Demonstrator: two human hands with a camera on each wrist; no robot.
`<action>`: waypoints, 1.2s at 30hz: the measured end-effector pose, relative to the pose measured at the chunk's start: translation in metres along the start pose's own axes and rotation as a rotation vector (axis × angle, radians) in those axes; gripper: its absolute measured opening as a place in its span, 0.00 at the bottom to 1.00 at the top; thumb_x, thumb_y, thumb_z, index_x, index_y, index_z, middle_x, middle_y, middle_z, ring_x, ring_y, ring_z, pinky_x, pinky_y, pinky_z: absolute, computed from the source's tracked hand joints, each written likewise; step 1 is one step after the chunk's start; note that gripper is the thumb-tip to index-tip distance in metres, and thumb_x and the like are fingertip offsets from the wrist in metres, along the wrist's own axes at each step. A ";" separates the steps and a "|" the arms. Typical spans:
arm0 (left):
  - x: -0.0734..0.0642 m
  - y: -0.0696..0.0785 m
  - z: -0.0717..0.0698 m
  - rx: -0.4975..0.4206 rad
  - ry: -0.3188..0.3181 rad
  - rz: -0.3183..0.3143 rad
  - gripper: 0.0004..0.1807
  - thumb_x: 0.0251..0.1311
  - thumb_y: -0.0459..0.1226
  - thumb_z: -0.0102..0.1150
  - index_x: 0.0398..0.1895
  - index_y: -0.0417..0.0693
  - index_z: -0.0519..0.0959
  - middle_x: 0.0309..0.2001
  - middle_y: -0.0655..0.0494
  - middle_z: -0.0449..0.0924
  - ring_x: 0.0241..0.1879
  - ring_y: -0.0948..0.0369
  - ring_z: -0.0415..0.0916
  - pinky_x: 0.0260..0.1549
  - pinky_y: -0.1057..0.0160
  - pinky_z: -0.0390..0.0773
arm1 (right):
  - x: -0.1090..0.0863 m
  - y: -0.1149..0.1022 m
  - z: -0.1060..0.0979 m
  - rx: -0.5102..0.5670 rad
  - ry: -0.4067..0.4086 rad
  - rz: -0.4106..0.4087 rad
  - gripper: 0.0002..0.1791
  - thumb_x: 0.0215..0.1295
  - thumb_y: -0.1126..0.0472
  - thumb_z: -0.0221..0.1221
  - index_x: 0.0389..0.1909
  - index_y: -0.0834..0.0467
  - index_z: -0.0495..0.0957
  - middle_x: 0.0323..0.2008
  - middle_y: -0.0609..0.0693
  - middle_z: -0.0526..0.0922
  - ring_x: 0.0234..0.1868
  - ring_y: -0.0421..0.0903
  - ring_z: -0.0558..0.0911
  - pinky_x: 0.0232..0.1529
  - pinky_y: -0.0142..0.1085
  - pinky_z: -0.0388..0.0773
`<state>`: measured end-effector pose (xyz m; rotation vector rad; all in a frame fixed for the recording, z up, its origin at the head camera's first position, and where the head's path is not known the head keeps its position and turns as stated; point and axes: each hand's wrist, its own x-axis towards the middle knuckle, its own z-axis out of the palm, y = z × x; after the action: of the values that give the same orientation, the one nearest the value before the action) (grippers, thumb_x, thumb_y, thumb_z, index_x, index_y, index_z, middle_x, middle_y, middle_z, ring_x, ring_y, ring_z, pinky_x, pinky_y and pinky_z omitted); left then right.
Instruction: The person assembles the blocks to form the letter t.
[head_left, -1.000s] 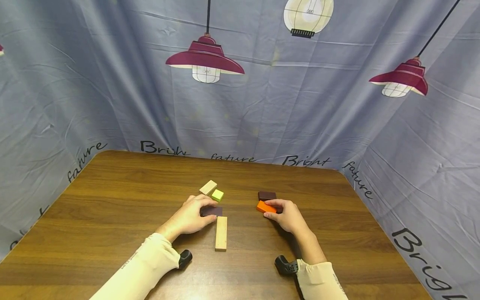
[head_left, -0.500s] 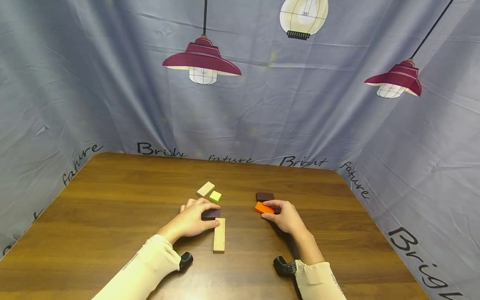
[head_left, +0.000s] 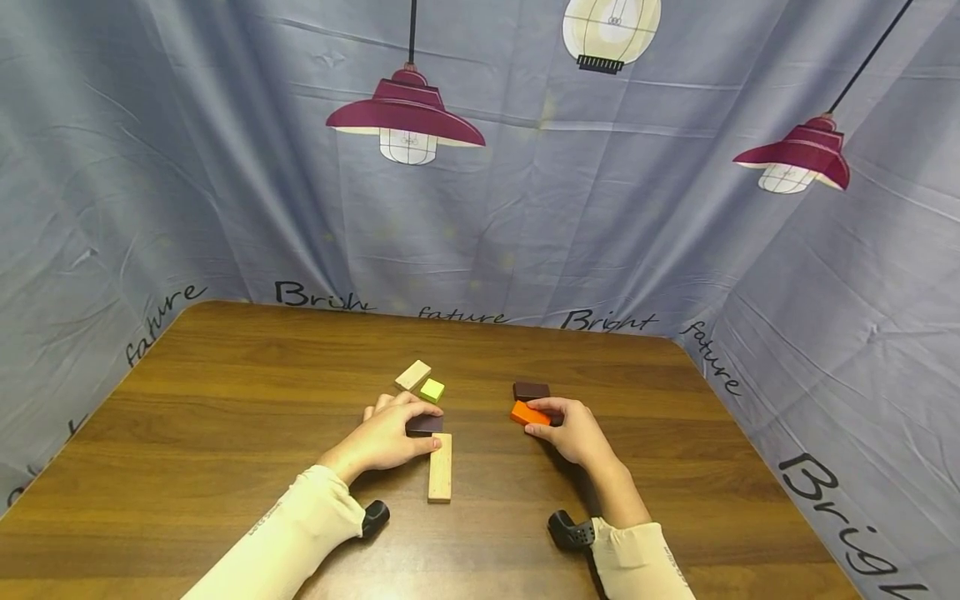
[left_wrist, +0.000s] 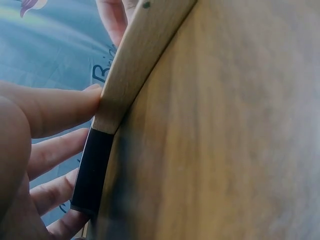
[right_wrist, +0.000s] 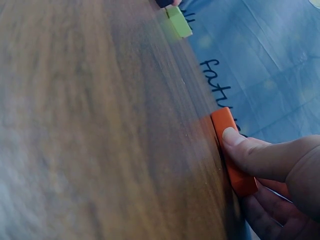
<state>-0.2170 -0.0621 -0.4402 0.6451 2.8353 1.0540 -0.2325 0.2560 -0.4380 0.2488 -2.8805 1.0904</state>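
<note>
The left hand (head_left: pixel 386 435) rests its thumb on a long, pale wooden block (head_left: pixel 440 475), a second ago only at its corner; its fingers seemingly curl round a flat, dark purple oblong block (head_left: pixel 426 425) just beyond. The right hand (head_left: pixel 574 431) pinches a smooth, orange rectangular block (head_left: pixel 528 414) on the wood-grain tabletop (head_left: pixel 487 537).

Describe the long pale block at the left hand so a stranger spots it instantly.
On the brown table, find the left hand. Its thumb touches the far end of the long pale block, which points toward the viewer with a dark block just beyond. It looks longer than the other pale block, which lies farther off beside a green block.
</note>
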 end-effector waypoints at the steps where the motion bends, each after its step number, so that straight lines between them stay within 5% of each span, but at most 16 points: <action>1: 0.000 0.000 0.000 -0.002 0.001 -0.001 0.23 0.58 0.49 0.70 0.57 0.59 0.82 0.58 0.56 0.75 0.58 0.50 0.63 0.52 0.44 0.59 | 0.000 0.000 0.000 0.000 0.000 -0.002 0.19 0.56 0.63 0.74 0.50 0.58 0.86 0.46 0.54 0.86 0.45 0.49 0.85 0.52 0.49 0.78; 27: 0.000 -0.003 0.001 -0.044 0.021 -0.029 0.24 0.55 0.52 0.72 0.55 0.60 0.83 0.56 0.59 0.76 0.56 0.51 0.65 0.54 0.45 0.59 | 0.000 0.000 -0.004 0.023 -0.005 -0.048 0.20 0.55 0.62 0.75 0.50 0.58 0.86 0.47 0.54 0.86 0.45 0.49 0.85 0.51 0.47 0.79; 36: -0.002 -0.003 0.000 -0.035 0.007 -0.037 0.24 0.56 0.52 0.71 0.56 0.60 0.82 0.58 0.59 0.75 0.58 0.50 0.64 0.55 0.43 0.58 | 0.000 0.001 -0.013 0.104 0.134 -0.053 0.22 0.56 0.61 0.74 0.53 0.59 0.85 0.47 0.59 0.86 0.48 0.57 0.85 0.51 0.49 0.80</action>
<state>-0.2164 -0.0649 -0.4417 0.5855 2.8160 1.1000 -0.2332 0.2653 -0.4294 0.2454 -2.6890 1.2003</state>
